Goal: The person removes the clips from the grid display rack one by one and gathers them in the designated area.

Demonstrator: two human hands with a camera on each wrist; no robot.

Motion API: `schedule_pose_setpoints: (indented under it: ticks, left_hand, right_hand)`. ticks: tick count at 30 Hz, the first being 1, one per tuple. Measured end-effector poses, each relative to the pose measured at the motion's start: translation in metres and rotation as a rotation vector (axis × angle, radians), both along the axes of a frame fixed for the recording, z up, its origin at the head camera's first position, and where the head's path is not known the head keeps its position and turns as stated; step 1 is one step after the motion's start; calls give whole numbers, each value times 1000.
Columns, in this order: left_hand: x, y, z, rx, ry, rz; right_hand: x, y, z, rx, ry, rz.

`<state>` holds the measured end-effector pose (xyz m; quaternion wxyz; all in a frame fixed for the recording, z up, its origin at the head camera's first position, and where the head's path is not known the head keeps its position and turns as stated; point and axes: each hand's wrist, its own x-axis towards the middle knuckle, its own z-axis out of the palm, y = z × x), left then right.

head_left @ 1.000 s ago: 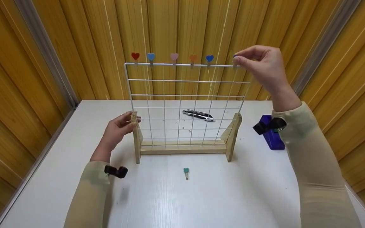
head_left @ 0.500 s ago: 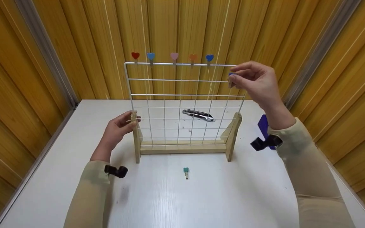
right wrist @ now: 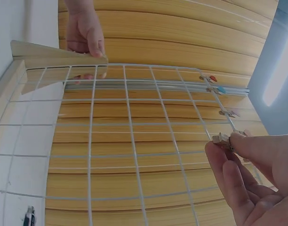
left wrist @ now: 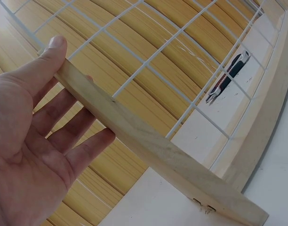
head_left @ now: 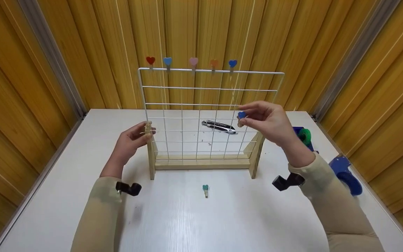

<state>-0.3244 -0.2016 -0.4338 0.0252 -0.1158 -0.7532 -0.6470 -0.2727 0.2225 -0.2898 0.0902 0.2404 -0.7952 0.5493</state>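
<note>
Remotely, I saw the left hand, fingers bent, grip the wooden upright of the wire-grid rack; the right hand, nearly closed, pinched a blue heart clothespin before that rack.

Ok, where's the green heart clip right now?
In the head view, the green heart clip lies on the white table, low and central, in front of the wooden stand's bottom bar.
</note>
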Motion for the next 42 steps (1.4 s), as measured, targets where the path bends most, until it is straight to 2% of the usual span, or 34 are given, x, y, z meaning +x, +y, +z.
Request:
schedule_pose_setpoints:
  ticks: [7, 13, 19, 25, 30, 34, 40, 42]
  left_hand:
    - [-2, 1, 0, -20, -7, 5]
    - [-2, 0, 1, -16, -4, -1]
    - [-2, -1, 1, -9, -6, 3]
    - [-2, 0, 2, 7, -3, 0]
    - [-2, 0, 2, 13, 5, -5]
    - [-1, 0, 1, 1, 8, 8]
    - [-1, 0, -1, -8, 5, 21]
    - [-1, 1, -1, -5, 3, 21]
  right_hand:
    - [4, -5, -37, 39, -113, 13]
    - [5, -8, -78, 77, -212, 54]
    - [3, -12, -120, 54, -332, 111]
    - [6, -18, -154, 74, -424, 139]
    - [9, -21, -181, 91, -461, 135]
    - [11, -22, -199, 138, -452, 102]
    - [12, -26, -216, 199, -457, 67]
    - [12, -26, -218, 233, -433, 56]
